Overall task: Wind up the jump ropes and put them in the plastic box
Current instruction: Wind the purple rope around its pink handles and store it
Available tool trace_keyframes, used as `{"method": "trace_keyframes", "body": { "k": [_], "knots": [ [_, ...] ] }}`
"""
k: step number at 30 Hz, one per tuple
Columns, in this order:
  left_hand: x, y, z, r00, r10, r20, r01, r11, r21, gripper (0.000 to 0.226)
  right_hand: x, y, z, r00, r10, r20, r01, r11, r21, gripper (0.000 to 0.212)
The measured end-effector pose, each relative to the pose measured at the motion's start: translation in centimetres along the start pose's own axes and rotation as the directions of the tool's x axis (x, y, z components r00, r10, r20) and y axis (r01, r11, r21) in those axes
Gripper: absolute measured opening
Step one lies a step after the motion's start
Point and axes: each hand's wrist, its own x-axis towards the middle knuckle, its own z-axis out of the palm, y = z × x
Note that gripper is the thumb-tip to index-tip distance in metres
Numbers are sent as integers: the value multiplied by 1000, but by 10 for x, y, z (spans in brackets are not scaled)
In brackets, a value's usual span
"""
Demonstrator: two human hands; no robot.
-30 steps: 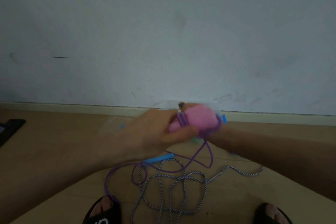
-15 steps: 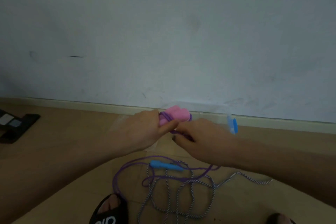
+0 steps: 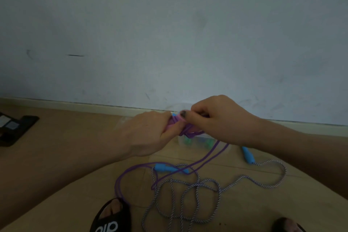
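Observation:
My left hand [image 3: 150, 133] grips the pink handles [image 3: 174, 121] of the purple jump rope, with turns of purple cord wound round them. My right hand [image 3: 216, 118] pinches the purple cord [image 3: 212, 151] just right of the handles. The loose rest of that cord hangs down and loops over the floor. A striped white-and-purple rope [image 3: 188, 194] with blue handles [image 3: 169, 168] lies tangled on the floor below. The clear plastic box [image 3: 185, 140] stands by the wall behind my hands, mostly hidden, with green shapes inside.
A dark flat device [image 3: 17, 130] lies on the floor at the left. My feet in black sandals [image 3: 111, 218] are at the bottom edge. The wall and skirting board run across behind the box.
My right hand rose from below the handles to above and right of them, carrying the purple cord round. The loose loop on the floor has shortened.

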Motion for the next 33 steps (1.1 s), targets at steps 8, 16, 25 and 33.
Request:
{"method": "trace_keyframes", "body": {
  "k": [8,16,25,33],
  "knots": [
    [0,13,-13,971,-58,234,-14,955,295,63,-2,-3,3,992,-126,-9,121,973,-197,55],
    [-4,54,-17,927,102,362,-267,856,443,17,9,8,11,951,-302,-60,262,896,-358,52],
    [-6,68,-36,978,163,127,-175,980,90,21,19,36,22,979,132,155,-189,871,454,55],
    [9,29,-31,991,-130,-31,125,985,-117,20,-3,21,55,917,328,229,-399,726,560,48]
  ]
}}
